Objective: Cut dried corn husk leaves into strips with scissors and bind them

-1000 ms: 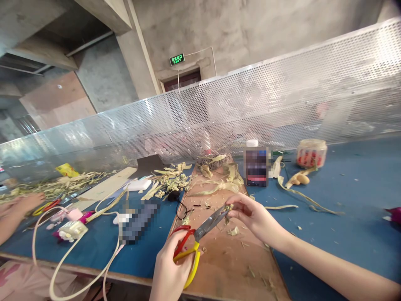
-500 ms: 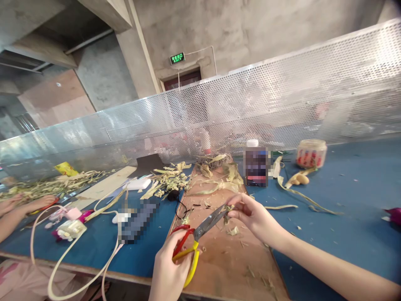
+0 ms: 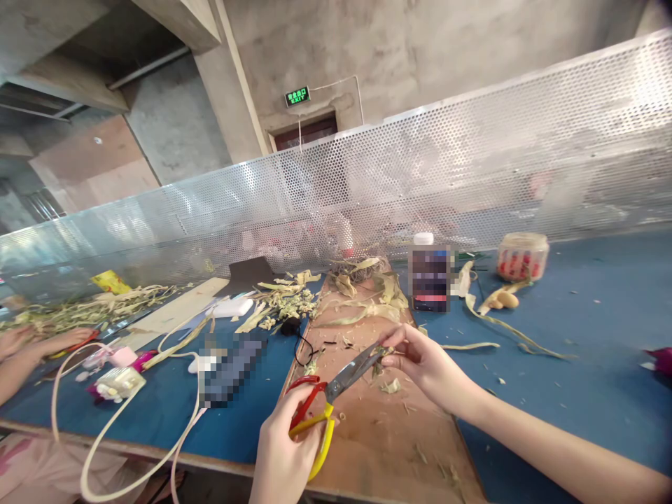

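Note:
My left hand (image 3: 288,448) is closed around the handles of a pair of scissors (image 3: 344,383), one handle red and the other yellow. The blades point up and to the right, and their tips reach my right hand (image 3: 414,357). Between its thumb and fingers, that hand pinches a small dried plant piece (image 3: 384,352), which the blade tips touch or overlap. Both hands are above a brown board (image 3: 378,441) scattered with small clippings. Dried leaves (image 3: 367,311) lie at the board's far end.
Left of the board are a pile of dried trimmings (image 3: 288,301), a blurred-out dark object (image 3: 231,371) and a looping pale cable (image 3: 84,455). A co-worker's hand (image 3: 68,341) is at far left. A white-capped bottle (image 3: 430,276) and a jar (image 3: 522,257) stand before the perforated metal screen (image 3: 420,168).
The scissors' blade tips and the pinched plant piece have shifted very slightly. Both hands stay in nearly the same place.

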The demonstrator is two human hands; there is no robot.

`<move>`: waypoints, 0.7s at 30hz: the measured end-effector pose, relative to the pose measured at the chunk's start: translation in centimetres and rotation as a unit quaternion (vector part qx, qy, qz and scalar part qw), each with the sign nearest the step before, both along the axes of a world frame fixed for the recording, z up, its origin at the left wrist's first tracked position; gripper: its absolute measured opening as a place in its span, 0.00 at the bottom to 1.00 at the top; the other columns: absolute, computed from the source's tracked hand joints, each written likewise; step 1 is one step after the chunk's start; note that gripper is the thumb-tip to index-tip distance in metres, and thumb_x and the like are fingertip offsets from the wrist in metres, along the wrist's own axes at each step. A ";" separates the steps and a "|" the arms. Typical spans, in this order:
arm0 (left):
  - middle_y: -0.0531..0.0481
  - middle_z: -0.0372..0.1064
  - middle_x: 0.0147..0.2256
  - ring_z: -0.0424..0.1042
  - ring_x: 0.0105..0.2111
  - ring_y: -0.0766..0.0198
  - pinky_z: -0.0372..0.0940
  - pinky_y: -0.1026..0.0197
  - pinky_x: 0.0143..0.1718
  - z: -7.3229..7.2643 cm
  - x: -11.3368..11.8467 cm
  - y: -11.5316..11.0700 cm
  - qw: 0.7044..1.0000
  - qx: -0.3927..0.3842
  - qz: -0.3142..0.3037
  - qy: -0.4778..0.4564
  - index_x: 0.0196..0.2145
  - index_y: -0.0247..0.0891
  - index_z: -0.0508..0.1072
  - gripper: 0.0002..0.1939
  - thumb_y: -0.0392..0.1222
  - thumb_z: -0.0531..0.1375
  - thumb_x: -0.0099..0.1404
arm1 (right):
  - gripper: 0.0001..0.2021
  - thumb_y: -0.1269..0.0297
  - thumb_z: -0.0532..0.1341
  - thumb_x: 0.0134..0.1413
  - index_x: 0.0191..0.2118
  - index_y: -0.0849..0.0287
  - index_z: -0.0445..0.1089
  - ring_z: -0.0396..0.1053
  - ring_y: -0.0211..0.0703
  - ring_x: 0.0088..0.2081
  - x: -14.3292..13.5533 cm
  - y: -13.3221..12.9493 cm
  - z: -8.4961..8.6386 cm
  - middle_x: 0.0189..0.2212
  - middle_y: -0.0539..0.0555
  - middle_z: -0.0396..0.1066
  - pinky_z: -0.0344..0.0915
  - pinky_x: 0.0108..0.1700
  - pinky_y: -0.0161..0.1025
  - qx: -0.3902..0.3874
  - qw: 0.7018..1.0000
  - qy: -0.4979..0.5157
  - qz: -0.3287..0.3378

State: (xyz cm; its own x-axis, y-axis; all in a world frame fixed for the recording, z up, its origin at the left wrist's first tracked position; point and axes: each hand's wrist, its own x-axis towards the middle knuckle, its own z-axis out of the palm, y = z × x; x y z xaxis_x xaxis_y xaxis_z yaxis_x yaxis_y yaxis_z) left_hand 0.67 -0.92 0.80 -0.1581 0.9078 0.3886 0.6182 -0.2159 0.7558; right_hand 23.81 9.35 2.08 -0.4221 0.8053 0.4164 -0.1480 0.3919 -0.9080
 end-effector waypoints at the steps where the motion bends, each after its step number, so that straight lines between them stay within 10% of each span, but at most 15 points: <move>1: 0.47 0.75 0.39 0.76 0.36 0.59 0.71 0.64 0.36 0.0 0.0 0.0 1.000 0.000 -0.001 -0.003 0.41 0.39 0.72 0.14 0.43 0.60 0.56 | 0.08 0.62 0.61 0.53 0.33 0.56 0.59 0.67 0.38 0.37 0.0 0.0 0.0 0.40 0.51 0.64 0.65 0.41 0.40 0.000 1.000 0.001 0.001; 21: 0.44 0.74 0.40 0.77 0.30 0.58 0.72 0.64 0.27 -1.0 -0.4 0.3 0.999 0.018 0.028 -0.039 0.43 0.38 0.69 0.20 0.46 0.64 0.52 | 0.07 0.63 0.60 0.54 0.32 0.56 0.59 0.68 0.38 0.37 0.0 -0.2 0.0 0.38 0.51 0.65 0.65 0.41 0.40 0.004 1.000 0.002 0.018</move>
